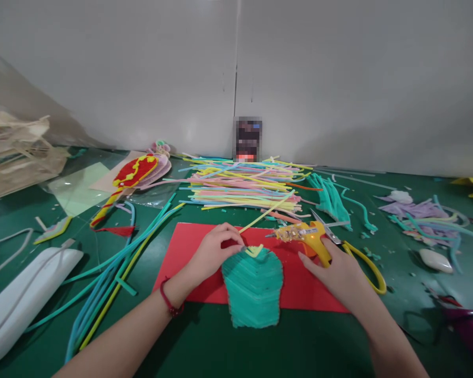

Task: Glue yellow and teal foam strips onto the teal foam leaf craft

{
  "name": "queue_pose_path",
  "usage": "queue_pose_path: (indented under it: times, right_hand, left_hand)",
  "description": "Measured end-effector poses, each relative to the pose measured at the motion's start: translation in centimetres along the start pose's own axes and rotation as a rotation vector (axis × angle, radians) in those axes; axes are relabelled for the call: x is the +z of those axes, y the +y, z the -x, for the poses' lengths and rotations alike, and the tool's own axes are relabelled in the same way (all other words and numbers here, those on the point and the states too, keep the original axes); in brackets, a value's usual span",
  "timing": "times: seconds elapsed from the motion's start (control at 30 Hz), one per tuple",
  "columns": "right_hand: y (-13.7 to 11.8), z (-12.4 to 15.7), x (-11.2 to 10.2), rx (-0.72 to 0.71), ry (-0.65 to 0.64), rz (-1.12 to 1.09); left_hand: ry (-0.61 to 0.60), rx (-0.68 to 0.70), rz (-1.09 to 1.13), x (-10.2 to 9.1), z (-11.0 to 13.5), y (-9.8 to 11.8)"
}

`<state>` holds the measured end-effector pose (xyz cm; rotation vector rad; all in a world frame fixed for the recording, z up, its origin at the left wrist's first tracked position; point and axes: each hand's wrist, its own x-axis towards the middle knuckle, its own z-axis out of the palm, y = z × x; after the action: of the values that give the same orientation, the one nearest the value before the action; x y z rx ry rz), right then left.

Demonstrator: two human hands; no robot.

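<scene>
A teal panel of ribbed strips (254, 294), with a small yellow V at its top edge, lies partly over a red sheet (315, 289). My left hand (216, 249) is closed in a pinch at the panel's upper left corner. From its fingers a thin yellow strip (268, 211) slants up to the right; the pinched end is hidden. My right hand (341, 268) is wrapped round the handle of a yellow hot glue gun (313, 236). The gun's nozzle points left, above the red sheet and apart from the panel. Scissors (362, 262) with yellow handles lie just beyond my right hand.
Many coloured strips (244, 184) lie heaped at the back, below a blurred phone-like object (247, 139). To the left are a red-and-yellow fan shape (136, 170), long strips (114, 278) and a white power strip (27, 299). Purple scraps (425, 210) lie right.
</scene>
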<state>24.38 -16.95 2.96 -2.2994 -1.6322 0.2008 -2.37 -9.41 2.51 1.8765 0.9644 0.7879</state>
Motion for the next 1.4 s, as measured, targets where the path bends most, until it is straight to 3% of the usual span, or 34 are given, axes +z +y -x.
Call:
queue_pose_path:
  times: [0.1,0.23,0.53,0.8,1.13,1.4]
  right_hand:
    - [-0.1,0.1,-0.1,-0.053,-0.021,-0.006]
    - [-0.2,0.5,0.0,-0.157,-0.038,-0.011]
    - [-0.3,0.9,0.4,-0.235,-0.031,-0.054]
    - [-0.4,0.8,0.5,-0.266,0.002,-0.087]
    - [0.1,0.9,0.7,-0.237,-0.007,-0.076]
    - [0.3,0.8,0.8,-0.226,-0.018,-0.105]
  left_hand:
    - [0.082,-0.085,0.087,-0.4,0.0,0.7]
    - [0.234,-0.212,0.033,-0.4,-0.1,1.0]
    - [0.274,-0.128,-0.320,0.5,0.2,0.0]
    - [0.081,-0.067,-0.471,0.8,0.4,0.3]
    - [0.064,-0.069,-0.479,0.7,0.2,0.2]
    - [0.020,0.034,-0.495,0.6,0.7,0.4]
